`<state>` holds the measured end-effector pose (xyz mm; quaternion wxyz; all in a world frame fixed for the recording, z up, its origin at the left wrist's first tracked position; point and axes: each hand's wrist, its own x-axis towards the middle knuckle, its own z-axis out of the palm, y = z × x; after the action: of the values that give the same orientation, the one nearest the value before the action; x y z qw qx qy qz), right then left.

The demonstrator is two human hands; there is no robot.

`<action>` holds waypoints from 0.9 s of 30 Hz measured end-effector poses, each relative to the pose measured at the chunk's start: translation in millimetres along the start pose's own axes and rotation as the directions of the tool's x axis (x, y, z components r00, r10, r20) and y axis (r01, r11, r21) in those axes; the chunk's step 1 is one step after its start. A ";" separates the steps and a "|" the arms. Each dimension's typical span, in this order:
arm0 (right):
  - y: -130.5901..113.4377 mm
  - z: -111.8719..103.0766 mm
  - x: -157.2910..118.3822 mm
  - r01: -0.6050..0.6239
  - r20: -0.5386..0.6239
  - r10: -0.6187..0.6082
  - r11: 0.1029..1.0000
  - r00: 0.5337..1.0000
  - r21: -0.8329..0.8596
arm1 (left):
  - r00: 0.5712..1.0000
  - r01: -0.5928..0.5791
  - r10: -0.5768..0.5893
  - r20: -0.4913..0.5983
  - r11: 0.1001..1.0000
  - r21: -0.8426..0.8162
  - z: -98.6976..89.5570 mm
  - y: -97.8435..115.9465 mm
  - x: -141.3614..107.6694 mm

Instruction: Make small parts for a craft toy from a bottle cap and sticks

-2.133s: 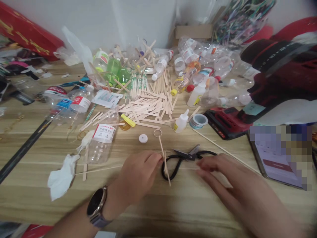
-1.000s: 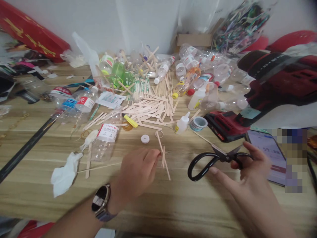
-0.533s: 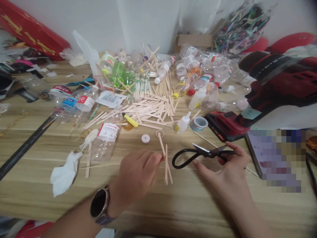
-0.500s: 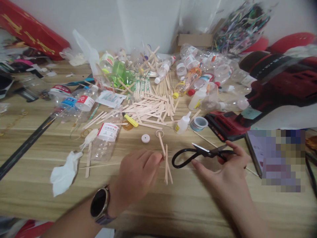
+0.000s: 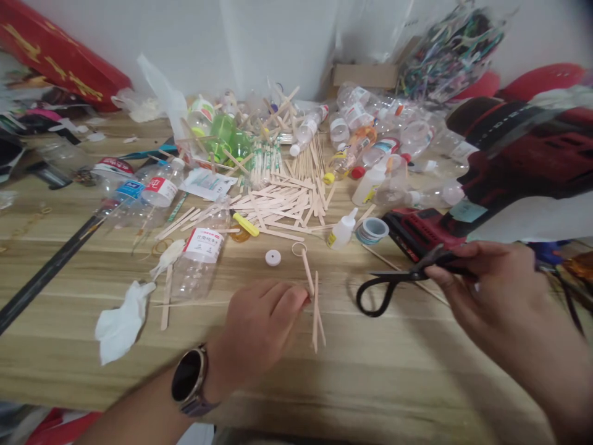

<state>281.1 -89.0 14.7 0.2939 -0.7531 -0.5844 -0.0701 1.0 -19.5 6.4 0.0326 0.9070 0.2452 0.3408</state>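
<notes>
My left hand (image 5: 262,318), with a watch on its wrist, is closed in a pinch on some wooden craft sticks (image 5: 315,312). One stick leans up and away from the fingertips, and others cross each other and point down towards me. The exact pinch point is hidden by my fingers. To the right, my right hand (image 5: 495,290) is closed around a pair of black-handled scissors (image 5: 377,296), held sideways above the table. One handle loop points left, towards the sticks. Beyond my left hand lie a white bottle cap (image 5: 273,258) and a thin ring (image 5: 299,249).
A heap of loose craft sticks (image 5: 282,204) lies mid-table. Plastic bottles (image 5: 356,117) crowd the back. A glue bottle (image 5: 343,230), a tape roll (image 5: 372,230) and a red power drill (image 5: 523,154) stand to the right. A clear bottle (image 5: 199,253) and tissue (image 5: 124,321) lie left.
My right hand has moved right with the scissors and turned them, its grip now more closed. The flat item at the right no longer shows. My left hand and the sticks have barely shifted.
</notes>
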 end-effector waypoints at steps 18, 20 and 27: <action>-9.3 30.3 -15.0 0.279 0.012 -0.279 0.954 0.960 -0.111 | 1.000 0.010 -0.009 -0.025 0.999 0.032 -0.5 -4.1 0.4; 3.4 38.1 -20.3 0.147 0.139 -0.161 0.983 0.977 0.106 | 1.000 0.014 -0.013 -0.027 0.999 0.030 0.4 -5.0 -0.3; -3.7 32.4 -28.7 -0.125 0.396 -0.047 0.909 0.917 0.398 | 0.999 0.020 -0.016 -0.049 0.998 0.068 3.8 -4.8 -0.7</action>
<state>261.2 -95.6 -23.4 0.3241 -0.6836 -0.6174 0.2156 0.9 -15.2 1.9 -0.0014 0.8968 0.2655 0.3540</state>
